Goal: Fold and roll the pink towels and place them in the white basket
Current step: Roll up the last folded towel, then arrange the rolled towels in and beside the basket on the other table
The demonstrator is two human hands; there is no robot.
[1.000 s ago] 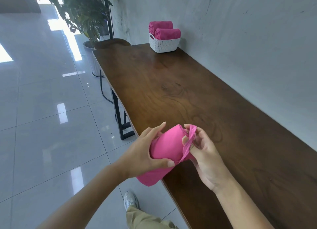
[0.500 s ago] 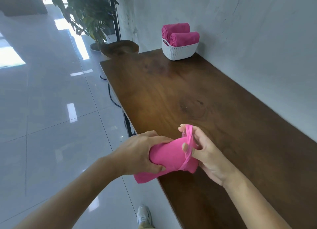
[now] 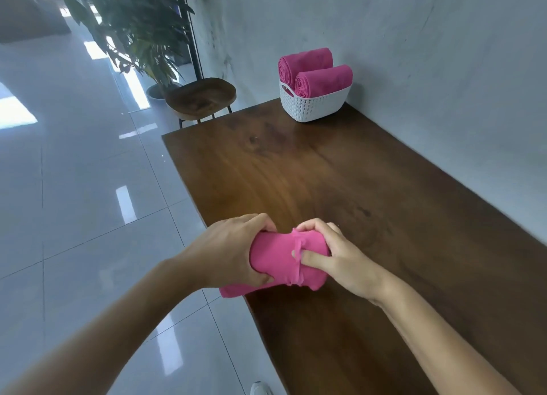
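Hands (image 3: 228, 251) around rolled pink towel (image 3: 278, 261)

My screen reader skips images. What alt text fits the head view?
A person's left hand and right hand grip a rolled pink towel at the wooden table's edge. Two more rolled towels sit in a white basket at its far end, by the wall.

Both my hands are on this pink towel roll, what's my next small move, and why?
Probably tuck the bunched loose edge flat with your right hand while the left hand grips the towel roll: that edge sticks up, and the white basket sits far off by the wall.
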